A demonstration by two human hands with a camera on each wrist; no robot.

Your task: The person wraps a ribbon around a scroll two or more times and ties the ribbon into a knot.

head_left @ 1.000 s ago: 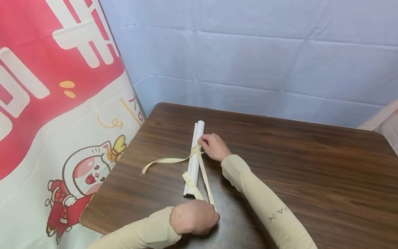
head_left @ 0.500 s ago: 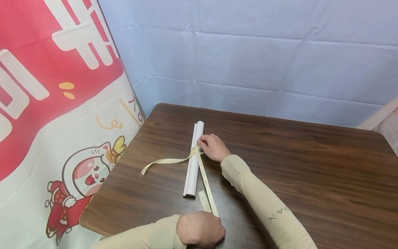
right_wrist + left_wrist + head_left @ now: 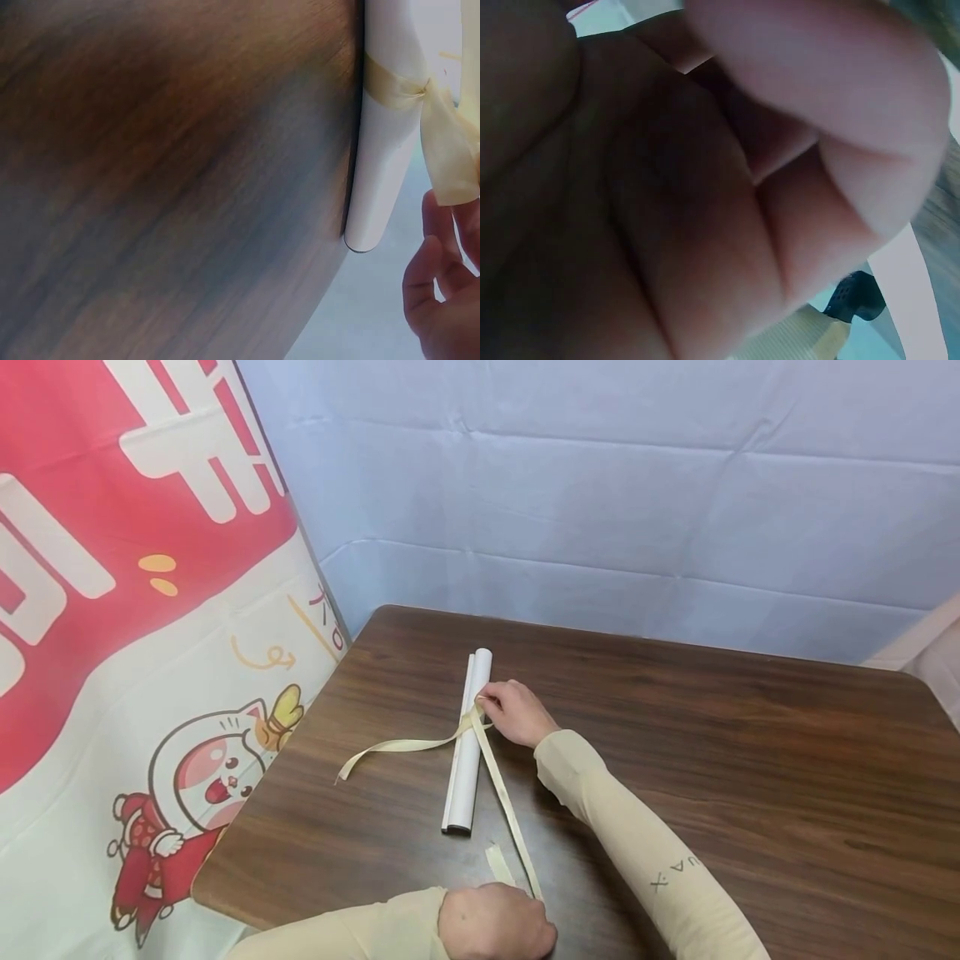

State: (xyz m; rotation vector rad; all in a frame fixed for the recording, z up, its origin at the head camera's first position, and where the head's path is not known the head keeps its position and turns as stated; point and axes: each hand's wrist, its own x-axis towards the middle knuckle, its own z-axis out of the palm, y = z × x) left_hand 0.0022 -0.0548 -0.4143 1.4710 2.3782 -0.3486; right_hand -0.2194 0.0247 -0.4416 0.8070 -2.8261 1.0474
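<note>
A white roll (image 3: 464, 785), two tubes side by side, lies lengthwise on the brown table. A cream ribbon (image 3: 504, 802) wraps round it, knotted or crossed on top. One ribbon tail trails left over the wood. My right hand (image 3: 517, 710) pinches the ribbon by the knot at the roll's right side; the right wrist view shows fingertips against a ribbon piece (image 3: 450, 161). Nearer me, my left hand (image 3: 497, 922) grips the ribbon strand stretched from the knot, and a short ribbon end (image 3: 498, 864) sticks out of it. Curled fingers fill the left wrist view.
The brown wood table (image 3: 697, 760) has rounded corners. Behind it hangs a pale blue cloth (image 3: 600, 510). A red and white banner (image 3: 210, 760) with a cartoon cat borders the left side.
My left hand has drawn back toward me and slightly right, pulling the ribbon strand longer; its short end has slid off the roll's near end. My right hand stays in place.
</note>
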